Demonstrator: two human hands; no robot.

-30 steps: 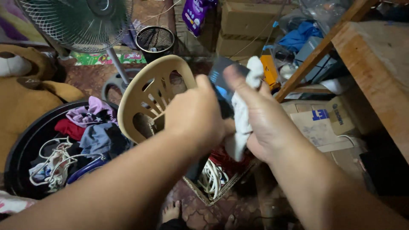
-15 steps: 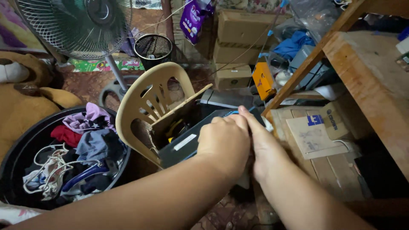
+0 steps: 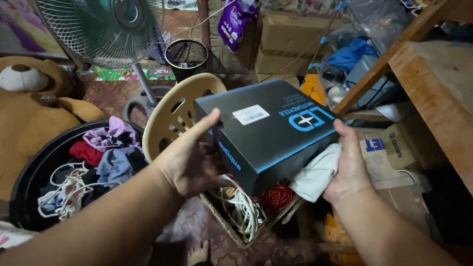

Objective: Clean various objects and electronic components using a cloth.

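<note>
I hold a black cardboard box (image 3: pixel 268 130) with blue lettering and a white sticker, lifted in front of me and tilted. My left hand (image 3: pixel 189 157) grips its near left corner, thumb on the top face. My right hand (image 3: pixel 347 165) supports its right end from below and also clutches a white cloth (image 3: pixel 315 175) against the box's underside. Beneath the box sits a woven basket (image 3: pixel 229 229) with white cords and red cable coiled in it.
A beige plastic stool (image 3: pixel 170 116) lies on its side behind the box. A black tub of clothes (image 3: pixel 34 172) is at left, beside a brown teddy bear (image 3: pixel 29 103). A standing fan (image 3: pixel 106 29), wire bin (image 3: pixel 186 56), cardboard boxes (image 3: pixel 290 37) and a wooden shelf (image 3: pixel 438 83) surround me.
The box has come up out of the basket area into both hands and now shows its top face. My hands have spread apart to its two ends; the cloth stays in my right hand.
</note>
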